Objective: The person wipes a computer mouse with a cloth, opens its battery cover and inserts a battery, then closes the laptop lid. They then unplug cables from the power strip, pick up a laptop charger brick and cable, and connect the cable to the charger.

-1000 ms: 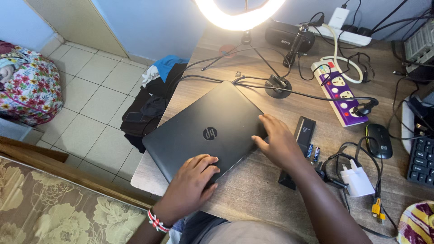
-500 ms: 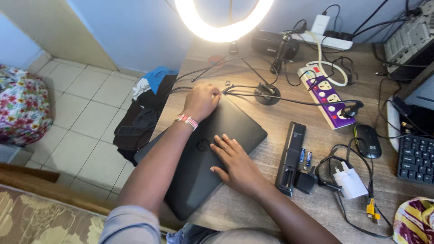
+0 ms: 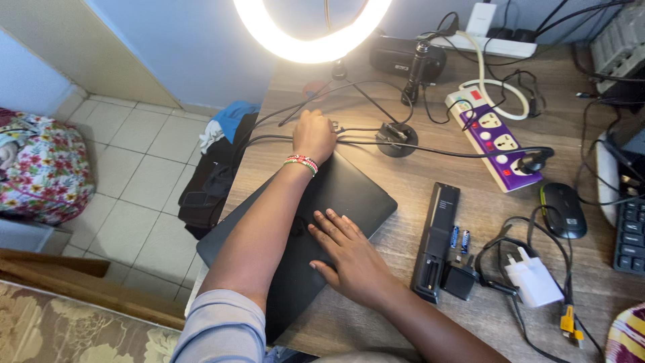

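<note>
A closed black laptop (image 3: 353, 195) lies at an angle on the wooden desk (image 3: 396, 289), its near left corner hanging over the desk edge. My right hand (image 3: 346, 254) rests flat on the lid, fingers spread, holding nothing. My left arm stretches across the laptop. My left hand (image 3: 314, 134), with a beaded band at the wrist, sits just past the laptop's far corner, its fingers curled down among the black cables (image 3: 363, 128). The back of the hand hides the fingertips, so I cannot see whether they grip a cable.
A lit ring light (image 3: 312, 40) stands at the back on a round base (image 3: 396, 139). To the right lie a purple power strip (image 3: 496, 138), a long black battery pack (image 3: 437, 238), two small batteries (image 3: 459, 240), a white charger (image 3: 534, 282) and a mouse (image 3: 563, 210). Clothes (image 3: 215, 168) lie on the tiled floor.
My left hand left the laptop's near edge, crossed the lid and reached the cables beyond its far corner. My right hand shifted from the laptop's right edge onto the lid.
</note>
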